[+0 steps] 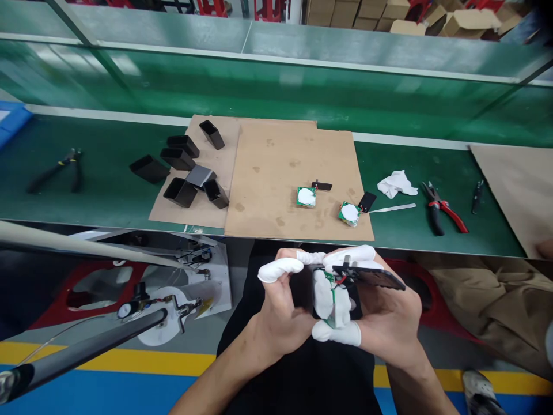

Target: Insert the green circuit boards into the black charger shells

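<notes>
Both hands are held together below the table's front edge, over my lap. My left hand (287,305) and my right hand (384,314) wear white finger cots and grip one black housing (341,288) between them. A green circuit board with white pads and red wires sits in that housing, pressed by both thumbs. On the brown cardboard sheet (280,167) lie two more green circuit boards (306,196) (349,212) and two small black clips (322,185) (367,201).
Several black housings (185,173) lie on the cardboard's left part. Black pliers (60,170) rest far left on the green table (108,190). A white cloth (396,183), a metal blade (393,208), red-handled cutters (443,207) and small nippers (476,196) lie to the right.
</notes>
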Tool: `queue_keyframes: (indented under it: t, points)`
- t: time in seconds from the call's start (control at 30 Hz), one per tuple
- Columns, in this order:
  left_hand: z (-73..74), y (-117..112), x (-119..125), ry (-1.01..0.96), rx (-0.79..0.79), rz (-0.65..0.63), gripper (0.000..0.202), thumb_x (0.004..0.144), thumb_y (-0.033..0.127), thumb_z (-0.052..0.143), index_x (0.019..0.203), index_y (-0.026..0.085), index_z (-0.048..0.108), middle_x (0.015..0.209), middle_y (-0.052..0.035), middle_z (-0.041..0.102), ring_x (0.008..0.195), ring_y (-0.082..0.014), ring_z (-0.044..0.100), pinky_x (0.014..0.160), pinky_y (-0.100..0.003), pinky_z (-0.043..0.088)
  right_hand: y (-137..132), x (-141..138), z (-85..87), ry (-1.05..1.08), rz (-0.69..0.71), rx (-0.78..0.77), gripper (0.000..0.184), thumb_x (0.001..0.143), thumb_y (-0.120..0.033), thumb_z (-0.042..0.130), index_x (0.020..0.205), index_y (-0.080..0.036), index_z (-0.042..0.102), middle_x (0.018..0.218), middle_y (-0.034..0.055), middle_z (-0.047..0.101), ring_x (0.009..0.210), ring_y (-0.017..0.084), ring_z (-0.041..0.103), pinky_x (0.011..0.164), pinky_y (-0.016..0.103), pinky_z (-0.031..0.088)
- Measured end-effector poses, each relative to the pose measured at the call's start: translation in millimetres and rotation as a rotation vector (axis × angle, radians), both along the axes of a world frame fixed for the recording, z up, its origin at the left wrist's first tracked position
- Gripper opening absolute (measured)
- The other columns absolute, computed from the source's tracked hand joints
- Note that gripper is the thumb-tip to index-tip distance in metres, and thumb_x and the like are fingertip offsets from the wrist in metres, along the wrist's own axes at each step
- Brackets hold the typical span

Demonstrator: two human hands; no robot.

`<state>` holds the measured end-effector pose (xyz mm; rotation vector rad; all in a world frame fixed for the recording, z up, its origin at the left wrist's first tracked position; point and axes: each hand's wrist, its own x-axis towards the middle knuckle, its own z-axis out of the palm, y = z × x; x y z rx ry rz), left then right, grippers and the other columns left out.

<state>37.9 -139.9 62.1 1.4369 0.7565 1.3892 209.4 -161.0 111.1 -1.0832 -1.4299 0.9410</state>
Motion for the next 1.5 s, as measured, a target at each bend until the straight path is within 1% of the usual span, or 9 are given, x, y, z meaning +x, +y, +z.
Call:
queue_keyframes:
  t: [0.37, 0.5, 0.67, 0.83, 1.03, 1.23, 1.37, 1.43, 1.5]
  points:
    - [9.9, -7, 9, -0.083, -0.232, -0.047, 0.076, 0.080, 0.049, 0.098, 0.124, 0.036, 0.038, 0.127, -0.0036, 0.053, 0.111, -0.0215, 0.068, 0.090, -0.040, 0.064, 2, 2, 1.9, -0.232, -0.080, 0.054, 0.093, 0.056, -0.045, 0.111, 0.139, -0.034, 0.070, 0.139, 0.0127, 0.067, 0.125, 0.040, 0.065, 0.107, 0.057, 0.055]
    - [16.5, -2, 8, -0.101, -0.256, -0.024, 0.083, 0.073, 0.042, 0.104, 0.118, 0.034, 0.035, 0.125, -0.0020, 0.057, 0.102, -0.0174, 0.073, 0.084, -0.033, 0.066, 1, 11, -3.2, -0.255, -0.125, 0.096, 0.081, 0.066, -0.057, 0.104, 0.136, -0.033, 0.074, 0.131, 0.0120, 0.073, 0.120, 0.039, 0.066, 0.105, 0.057, 0.053]
    - [20.8, 7, -4, -0.111, -0.318, -0.089, 0.057, 0.091, 0.046, 0.090, 0.115, 0.032, 0.039, 0.116, -0.0003, 0.063, 0.095, -0.0164, 0.074, 0.084, -0.034, 0.066, 3, 16, -22.2, -0.070, -0.078, 0.089, 0.050, 0.084, -0.036, 0.090, 0.132, -0.028, 0.075, 0.118, 0.0113, 0.076, 0.112, 0.034, 0.069, 0.097, 0.053, 0.060]
    - [24.6, 8, -14, -0.206, -0.408, -0.204, 0.033, 0.106, 0.043, 0.070, 0.115, 0.032, 0.040, 0.121, -0.0036, 0.058, 0.075, -0.0111, 0.071, 0.053, -0.021, 0.057, 5, 8, -44.0, 0.057, -0.050, 0.079, 0.070, 0.073, -0.023, 0.098, 0.136, -0.029, 0.069, 0.131, 0.0120, 0.072, 0.125, 0.034, 0.070, 0.108, 0.054, 0.061]
    - [28.5, 7, -12, -0.338, -0.574, -0.246, 0.065, 0.093, 0.091, 0.051, 0.114, 0.030, 0.050, 0.113, -0.0009, 0.056, 0.061, -0.0129, 0.072, 0.033, -0.015, 0.042, 4, -5, -53.4, 0.279, -0.002, -0.084, 0.106, 0.059, -0.030, 0.108, 0.148, -0.031, 0.051, 0.138, 0.0120, 0.070, 0.131, 0.034, 0.072, 0.112, 0.052, 0.061]
    - [32.8, 10, -5, -0.346, -0.690, -0.230, 0.070, 0.098, 0.092, 0.029, 0.106, 0.027, 0.053, 0.091, 0.0008, 0.064, 0.046, -0.0108, 0.062, 0.028, -0.016, 0.039, 9, -12, -50.8, 0.386, 0.057, -0.062, 0.109, 0.063, -0.017, 0.105, 0.153, -0.033, 0.047, 0.129, 0.0091, 0.077, 0.125, 0.032, 0.076, 0.113, 0.053, 0.060]
    - [40.1, 12, -12, -0.256, -0.629, -0.224, 0.060, 0.106, 0.078, 0.042, 0.121, 0.024, 0.063, 0.110, -0.0082, 0.073, 0.061, -0.0131, 0.065, 0.043, -0.023, 0.054, 13, -15, -48.1, 0.506, -0.043, -0.084, 0.107, 0.060, -0.027, 0.109, 0.151, -0.032, 0.052, 0.120, 0.0077, 0.078, 0.119, 0.034, 0.077, 0.109, 0.057, 0.062]
    - [41.7, 12, -18, -0.176, -0.550, -0.254, 0.054, 0.100, 0.062, 0.070, 0.139, 0.025, 0.064, 0.128, -0.0124, 0.072, 0.085, -0.0191, 0.074, 0.073, -0.031, 0.068, 16, -16, -43.5, 0.587, -0.090, -0.115, 0.103, 0.059, -0.035, 0.110, 0.147, -0.033, 0.056, 0.118, 0.0072, 0.077, 0.113, 0.034, 0.077, 0.105, 0.057, 0.064]
    - [39.7, 13, -22, -0.127, -0.484, -0.240, 0.074, 0.085, 0.040, 0.093, 0.151, 0.028, 0.061, 0.138, -0.0125, 0.071, 0.111, -0.0251, 0.075, 0.101, -0.037, 0.066, 18, -17, -37.2, 0.644, -0.132, -0.159, 0.097, 0.060, -0.042, 0.109, 0.143, -0.033, 0.060, 0.115, 0.0063, 0.075, 0.111, 0.033, 0.077, 0.104, 0.056, 0.064]
